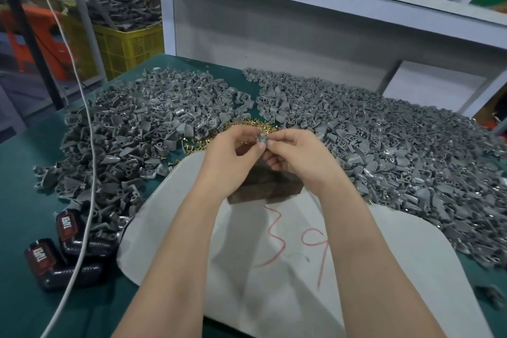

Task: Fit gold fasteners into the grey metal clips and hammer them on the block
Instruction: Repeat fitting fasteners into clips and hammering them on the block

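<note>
Counts: showing two hands, one held clip [262,138], one left clip heap [137,123] and one right clip heap [384,145], one fastener heap [248,126], one wooden block [263,185], one white sheet [274,269], two black-and-red packs [68,225] [41,256], one white cable [88,145], one yellow crate [129,46].
Left hand [233,148]: curling its fingers, pinching the held clip from the left side.
Right hand [297,152]: curling its fingers, pinching the same clip at its right edge; not showing whether a fastener is between the fingertips.
Held clip: sitting between both sets of fingertips, raised above the far end of the wooden block, just in front of the fastener heap.
Wooden block: lying on the white sheet, partly hidden under both wrists.
Fastener heap: lying on the green table [27,173] between the two clip heaps, just beyond the hands.
White sheet: carrying red scrawled marks, overlapping the near edges of both heaps.
Yellow crate: standing off the table at far left, holding long grey parts.
Packs: lying at the near left, beside the cable.
</note>
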